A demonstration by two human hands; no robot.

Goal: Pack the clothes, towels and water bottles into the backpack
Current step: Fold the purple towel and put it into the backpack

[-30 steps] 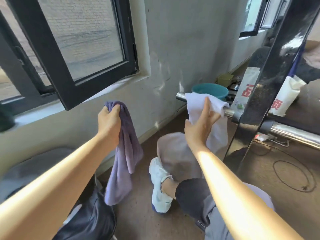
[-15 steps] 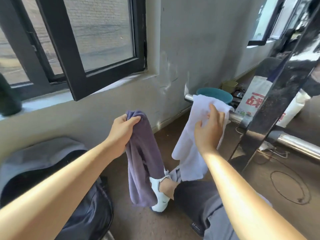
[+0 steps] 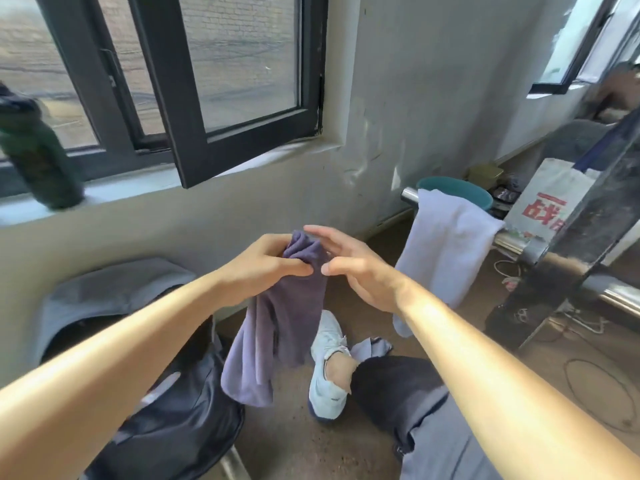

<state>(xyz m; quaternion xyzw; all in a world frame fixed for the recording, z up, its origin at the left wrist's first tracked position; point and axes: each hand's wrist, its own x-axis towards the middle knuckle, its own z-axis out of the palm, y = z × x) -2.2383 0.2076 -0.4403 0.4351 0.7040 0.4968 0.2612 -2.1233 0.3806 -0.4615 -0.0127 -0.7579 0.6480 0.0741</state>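
Observation:
My left hand [image 3: 263, 268] grips the top of a purple towel [image 3: 277, 334], which hangs down in front of me. Just to its right, my right hand [image 3: 360, 268] is spread with straight fingers, its fingertips at the towel's top edge. A white towel [image 3: 446, 251] hangs over a metal bar [image 3: 408, 195] at the right. The dark backpack [image 3: 173, 420] lies low on the left under my left arm. A dark green water bottle [image 3: 38, 154] stands on the window sill at the far left.
A grey garment [image 3: 104, 289] lies against the wall behind the backpack. My white shoe [image 3: 327, 372] and bent leg are on the brown floor. A teal basin [image 3: 457, 192], a white printed bag [image 3: 547, 202] and a black post [image 3: 588, 209] crowd the right.
My right hand has let go of the white towel, which still hangs on the bar, and moved left to the purple towel. My left hand has brought the purple towel toward the centre.

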